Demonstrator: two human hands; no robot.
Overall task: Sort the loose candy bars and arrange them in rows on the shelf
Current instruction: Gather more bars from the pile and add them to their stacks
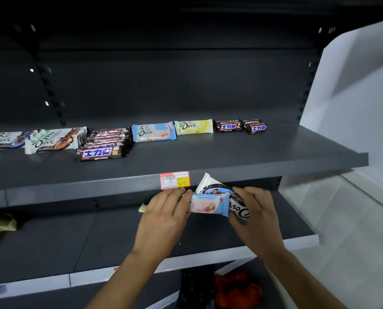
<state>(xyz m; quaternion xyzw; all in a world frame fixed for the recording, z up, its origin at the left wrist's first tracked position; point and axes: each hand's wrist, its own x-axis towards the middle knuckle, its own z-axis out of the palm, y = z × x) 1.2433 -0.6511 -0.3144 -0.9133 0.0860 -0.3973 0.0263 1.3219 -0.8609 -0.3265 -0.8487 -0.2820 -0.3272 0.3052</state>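
Observation:
In front of the shelf's edge, my left hand (163,217) pinches the left end of a light-blue Dove bar (208,204). My right hand (256,216) grips a white-and-brown Dove bar (217,188) that tilts up behind the blue one. A yellow wrapper end (142,208) pokes out left of my left hand. On the upper shelf (186,161) lie white Dove bars (50,141), a row of brown Snickers bars (103,144), a blue Dove bar (153,131), a yellow Dove bar (193,126) and two more Snickers bars (241,126).
A red and yellow price tag (175,180) sticks to the upper shelf's front lip. The lower shelf (74,241) carries a greenish packet (0,225) at far left. A white wall (353,97) stands to the right. Red items (237,288) lie below.

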